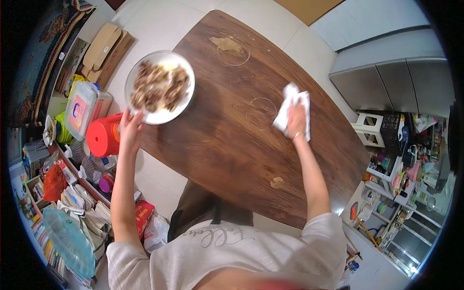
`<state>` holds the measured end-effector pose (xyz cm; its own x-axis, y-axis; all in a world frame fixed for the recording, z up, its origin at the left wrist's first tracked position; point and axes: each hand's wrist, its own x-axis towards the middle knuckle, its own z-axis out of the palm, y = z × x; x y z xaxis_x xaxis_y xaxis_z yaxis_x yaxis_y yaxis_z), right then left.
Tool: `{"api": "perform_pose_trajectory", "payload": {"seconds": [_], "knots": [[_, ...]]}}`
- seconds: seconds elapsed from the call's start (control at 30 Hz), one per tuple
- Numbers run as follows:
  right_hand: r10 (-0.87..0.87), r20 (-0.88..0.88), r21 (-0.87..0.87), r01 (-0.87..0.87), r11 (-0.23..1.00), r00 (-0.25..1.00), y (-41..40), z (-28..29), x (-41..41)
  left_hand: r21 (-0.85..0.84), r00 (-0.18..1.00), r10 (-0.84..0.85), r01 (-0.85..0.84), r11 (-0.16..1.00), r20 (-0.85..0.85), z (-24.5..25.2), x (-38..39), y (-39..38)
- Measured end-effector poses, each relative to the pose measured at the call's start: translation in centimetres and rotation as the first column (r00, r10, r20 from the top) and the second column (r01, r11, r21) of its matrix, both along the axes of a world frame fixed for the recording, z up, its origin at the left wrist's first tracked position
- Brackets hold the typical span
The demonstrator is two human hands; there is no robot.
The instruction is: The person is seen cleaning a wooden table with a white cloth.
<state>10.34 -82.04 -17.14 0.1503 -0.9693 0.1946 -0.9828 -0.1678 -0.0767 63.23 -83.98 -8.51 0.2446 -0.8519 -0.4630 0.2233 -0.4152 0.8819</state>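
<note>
My left hand [132, 127] grips the near rim of a white bowl [165, 117] at the table's left end. Brown food pieces [156, 87], perhaps meat or bones, lie inside it, slightly blurred. Whether the bowl is lifted or touches the tabletop, I cannot tell. Over on the right side of the wooden table [224, 145], my right hand [297, 117] presses down on a crumpled white cloth or paper towel [282, 117]. Faint ring marks [262, 99] show on the wood left of the towel. Worn, pale patches [228, 43] mark the far end and the near side.
A red plastic container [103, 136] and a clear lidded storage box [83, 108] stand left of the table, with cardboard boxes [105, 54] behind. Books and papers [78, 199] crowd the lower left. A white stool [368, 130] and cluttered shelves [391, 188] are beyond the right edge.
</note>
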Motion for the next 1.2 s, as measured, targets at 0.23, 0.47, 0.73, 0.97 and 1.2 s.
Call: {"api": "perform_pose_trajectory", "payload": {"seconds": [0.23,0.47,0.73,0.97,1.2], "knots": [[-0.109,-0.061,0.171,0.118,0.978,0.992,-18.3,3.4,10.0,0.061,0.957,0.289,-0.290,0.955,0.036,2.9,5.8,14.6],[0.540,0.161,0.320,-0.562,0.763,0.826,-11.9,1.3,33.6,0.060,0.886,0.462,-0.460,0.886,-0.038,3.4,4.9,19.8],[0.839,0.372,0.145,-0.917,0.371,0.398,-3.1,-0.6,24.7,0.077,0.864,0.501,-0.496,0.865,-0.046,4.5,4.1,21.5],[-0.019,-0.024,-0.096,0.017,0.995,1.000,-28.9,-1.5,14.1,0.099,0.834,0.551,-0.546,0.832,-0.034,4.9,3.5,25.1],[0.372,-0.002,-0.092,-0.371,0.924,0.928,-31.6,-2.2,25.2,0.102,0.781,0.624,-0.620,0.778,-0.014,4.5,2.4,27.8]]}}
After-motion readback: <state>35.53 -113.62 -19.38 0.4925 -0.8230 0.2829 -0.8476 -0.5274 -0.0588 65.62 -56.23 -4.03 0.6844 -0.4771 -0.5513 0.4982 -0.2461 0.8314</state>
